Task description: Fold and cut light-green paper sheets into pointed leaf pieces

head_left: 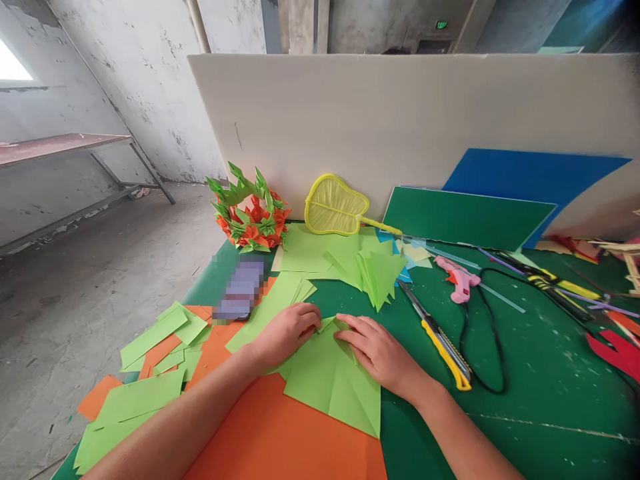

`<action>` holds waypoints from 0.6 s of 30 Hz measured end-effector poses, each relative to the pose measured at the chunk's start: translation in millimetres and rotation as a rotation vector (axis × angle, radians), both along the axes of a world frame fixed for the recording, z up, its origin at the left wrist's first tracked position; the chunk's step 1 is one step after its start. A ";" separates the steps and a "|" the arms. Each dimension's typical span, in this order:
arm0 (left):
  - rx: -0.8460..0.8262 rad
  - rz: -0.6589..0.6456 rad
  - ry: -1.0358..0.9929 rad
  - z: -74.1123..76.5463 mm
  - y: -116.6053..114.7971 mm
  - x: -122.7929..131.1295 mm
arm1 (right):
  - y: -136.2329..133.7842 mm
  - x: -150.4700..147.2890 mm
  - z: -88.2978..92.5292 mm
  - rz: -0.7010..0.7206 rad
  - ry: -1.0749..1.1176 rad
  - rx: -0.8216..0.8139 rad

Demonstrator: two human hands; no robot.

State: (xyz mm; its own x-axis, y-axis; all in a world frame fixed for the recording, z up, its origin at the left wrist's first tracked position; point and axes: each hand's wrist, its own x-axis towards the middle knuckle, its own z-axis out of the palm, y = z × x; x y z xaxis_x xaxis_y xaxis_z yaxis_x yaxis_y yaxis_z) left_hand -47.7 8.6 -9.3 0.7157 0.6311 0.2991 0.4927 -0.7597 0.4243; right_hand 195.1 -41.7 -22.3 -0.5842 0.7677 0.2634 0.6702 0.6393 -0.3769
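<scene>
A light green paper sheet (345,387) with crease lines lies in front of me, its upper edge folded between my hands. My left hand (289,333) has its fingers curled, pinching the paper near the top fold. With fingers stretched out and slightly apart, my right hand (376,350) rests on the paper's upper right side. Beneath the sheet is a large orange paper (290,440). Just beyond my hands lie folded green paper pieces (380,273) and more green sheets (310,250). My thumbs are mostly hidden.
To the right are a yellow utility knife (445,353), a pink glue gun (457,279) with a black cord and a red tool (615,353). Behind stand a green-orange paper ornament (253,217) and a yellow fan (335,205). Paper scraps (155,337) and a blurred phone-like object (240,290) lie left.
</scene>
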 end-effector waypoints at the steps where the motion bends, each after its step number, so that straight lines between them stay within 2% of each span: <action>1: 0.005 -0.010 0.014 -0.1 0.9 -0.8 | -0.1 0.1 -0.2 0.000 -0.003 -0.002; 6: 0.035 -0.060 0.069 -1.7 4.5 -5.0 | -0.1 0.6 -2.4 -0.006 -0.006 -0.008; 18: 0.045 -0.055 0.070 -6.3 5.6 -6.6 | 2.7 1.0 -2.7 0.015 0.033 0.020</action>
